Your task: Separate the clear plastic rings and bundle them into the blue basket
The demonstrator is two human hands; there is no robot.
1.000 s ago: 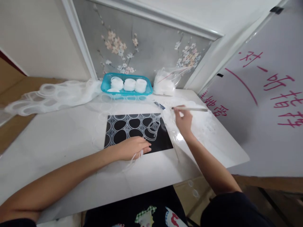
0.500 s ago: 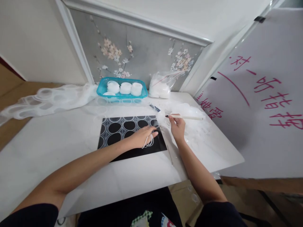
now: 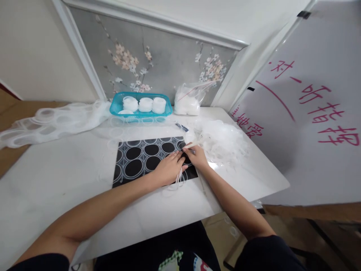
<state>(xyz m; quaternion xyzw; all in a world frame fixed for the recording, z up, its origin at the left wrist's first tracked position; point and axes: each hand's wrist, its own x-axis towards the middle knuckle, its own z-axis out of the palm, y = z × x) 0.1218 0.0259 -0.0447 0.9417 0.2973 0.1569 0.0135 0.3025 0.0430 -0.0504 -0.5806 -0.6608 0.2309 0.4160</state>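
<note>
The white desk (image 3: 70, 180) has a smooth, faintly glossy top. On it lies a flat matt black mat (image 3: 149, 158) printed with pale rings. The translucent white plastic rings (image 3: 225, 141) are heaped, thin and shiny. The turquoise plastic basket (image 3: 140, 109) looks glossy; the clear plastic bag (image 3: 187, 101) crinkles; the sheer white ring-patterned cloth (image 3: 53, 120) looks soft.
</note>
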